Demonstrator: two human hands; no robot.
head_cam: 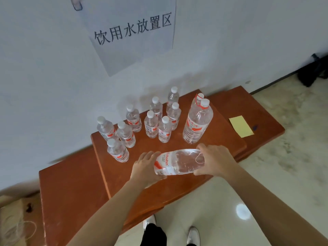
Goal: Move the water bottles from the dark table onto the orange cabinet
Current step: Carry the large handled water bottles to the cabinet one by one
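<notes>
A large clear water bottle [179, 161] with a red and white label lies on its side between both my hands, just above the front of the orange cabinet [85, 189]. My left hand [145, 167] grips its label end. My right hand [215, 159] wraps its other end; the cap is hidden. Several small capped bottles [150, 126] stand upright on the cabinet near the wall. Two large bottles [197, 121] with red cap rings stand to their right. The dark table is out of view.
A yellow paper slip [241, 126] lies on the cabinet's right part. A white paper sign [133, 31] hangs on the wall above. A cardboard box [14, 222] sits at bottom left, a black object [314, 71] at far right, my shoes [150, 222] on the pale floor.
</notes>
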